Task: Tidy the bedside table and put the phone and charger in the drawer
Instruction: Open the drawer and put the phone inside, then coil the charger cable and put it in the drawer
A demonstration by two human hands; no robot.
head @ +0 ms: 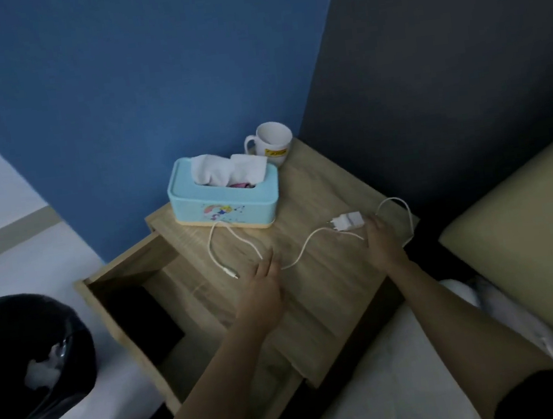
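Note:
A white charger plug (347, 221) lies on the wooden bedside table (328, 282), its white cable (224, 246) looping left across the top and right toward the table's edge. My right hand (382, 239) rests fingers down just right of the plug, touching the cable there. My left hand (264, 284) lies flat on the table beside the cable's middle, near the loose connector end. The drawer (135, 315) stands pulled open to the left, dark inside; something dark lies in it, and I cannot tell whether it is the phone.
A light blue tissue box (224, 198) with white tissues sits at the back of the table, a white mug (271, 142) behind it by the blue wall. A black-lined bin (27, 365) stands on the floor left. The bed (531, 249) borders the right.

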